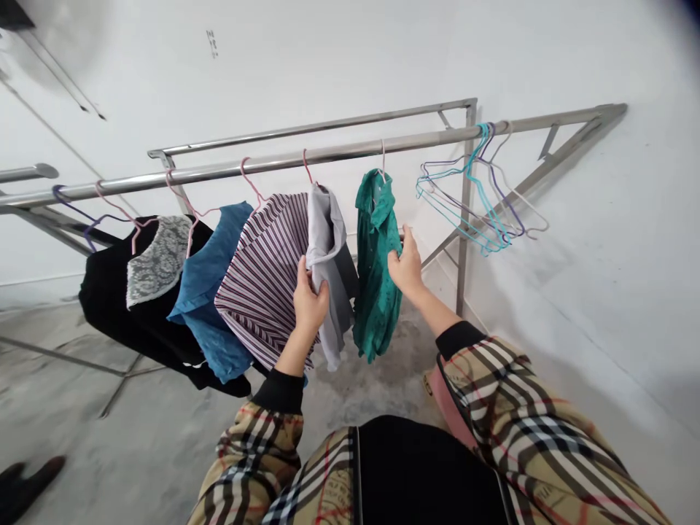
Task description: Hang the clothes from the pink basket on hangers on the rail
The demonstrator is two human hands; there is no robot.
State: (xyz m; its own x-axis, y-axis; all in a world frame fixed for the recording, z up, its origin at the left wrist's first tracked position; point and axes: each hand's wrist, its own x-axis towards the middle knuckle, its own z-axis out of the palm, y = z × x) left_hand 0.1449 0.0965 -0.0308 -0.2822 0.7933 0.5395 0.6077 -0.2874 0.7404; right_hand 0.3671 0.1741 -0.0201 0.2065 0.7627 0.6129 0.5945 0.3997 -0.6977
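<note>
A grey garment (333, 292) hangs folded on a pink hanger (307, 166) on the metal rail. My left hand (310, 300) is closed on its near left edge, thumb in front and some fingertips hidden by cloth. Just to the right, a green collared shirt (378, 277) hangs from a pale hanger (383, 157). Its right edge is in my right hand (405, 266), with the thumb on the near side. A striped garment (267, 284) hangs against the left side of the grey one.
The metal rail (350, 152) runs across the view before a white wall. Farther left hang a blue garment (216, 270) and black clothing (109, 284) with a lace collar (158, 266). Several bare hangers (486, 193) hang at the right. A dark shoe (41, 477) shows lower left.
</note>
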